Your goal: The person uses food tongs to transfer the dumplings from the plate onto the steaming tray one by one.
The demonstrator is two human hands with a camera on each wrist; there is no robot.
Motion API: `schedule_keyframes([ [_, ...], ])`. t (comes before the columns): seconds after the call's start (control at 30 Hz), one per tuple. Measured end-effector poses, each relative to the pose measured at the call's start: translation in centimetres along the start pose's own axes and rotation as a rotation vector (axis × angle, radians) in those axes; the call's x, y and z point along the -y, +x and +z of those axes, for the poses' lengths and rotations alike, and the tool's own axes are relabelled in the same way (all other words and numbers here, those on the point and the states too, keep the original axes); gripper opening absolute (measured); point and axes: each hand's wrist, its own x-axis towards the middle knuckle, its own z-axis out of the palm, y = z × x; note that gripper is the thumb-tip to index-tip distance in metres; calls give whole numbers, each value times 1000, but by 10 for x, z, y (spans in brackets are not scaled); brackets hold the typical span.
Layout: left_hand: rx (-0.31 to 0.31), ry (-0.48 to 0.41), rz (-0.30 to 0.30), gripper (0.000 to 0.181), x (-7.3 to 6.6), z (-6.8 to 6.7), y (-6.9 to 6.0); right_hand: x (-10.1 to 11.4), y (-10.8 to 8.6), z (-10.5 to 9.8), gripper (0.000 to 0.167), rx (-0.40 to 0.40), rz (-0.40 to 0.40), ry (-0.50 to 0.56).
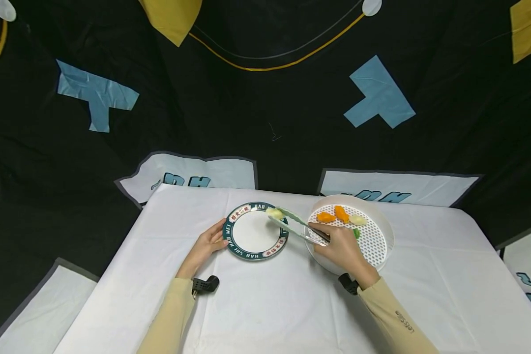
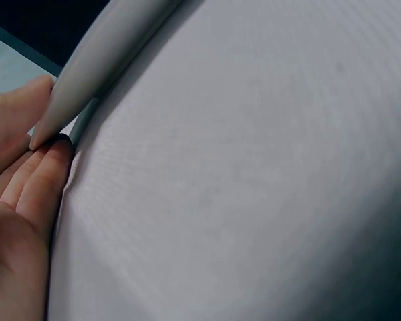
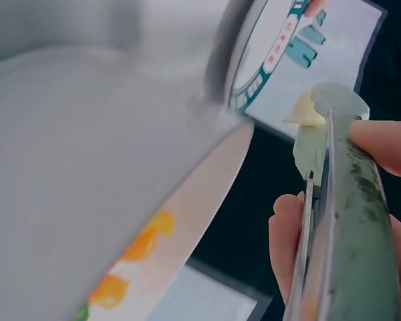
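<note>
A round white plate (image 1: pixel 253 231) with a dark green lettered rim is held by my left hand (image 1: pixel 207 246), thumb over the left edge and fingers beneath. In the left wrist view the plate's edge (image 2: pixel 113 53) sits between thumb and fingers. My right hand (image 1: pixel 342 248) grips green-and-metal tongs (image 1: pixel 297 227), which point left over the plate's right side. Between the tong tips is a pale yellow piece (image 1: pixel 275 213), also seen as a pale piece (image 3: pixel 306 110) in the right wrist view. What it is cannot be made out.
Under the right hand stands a round white perforated basket (image 1: pixel 384 223). In it lie orange pieces (image 1: pixel 326 217), a pale yellow piece (image 1: pixel 358 220) and a green piece (image 1: pixel 356 233), partly hidden. A white cloth (image 1: pixel 265 305) covers the table; a black curtain hangs behind.
</note>
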Motion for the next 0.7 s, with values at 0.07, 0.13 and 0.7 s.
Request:
schedule_keyframes([
  [0.07, 0, 1, 1, 70, 0, 0, 0, -6, -6, -5, 49, -6, 14, -5],
  [0.13, -3, -2, 0, 70, 0, 0, 0, -11, -11, -10, 48, -10, 28, -16],
  [0.7, 8, -1, 19, 71, 1, 1, 0, -51, -60, -49, 49, -83, 154, -83],
])
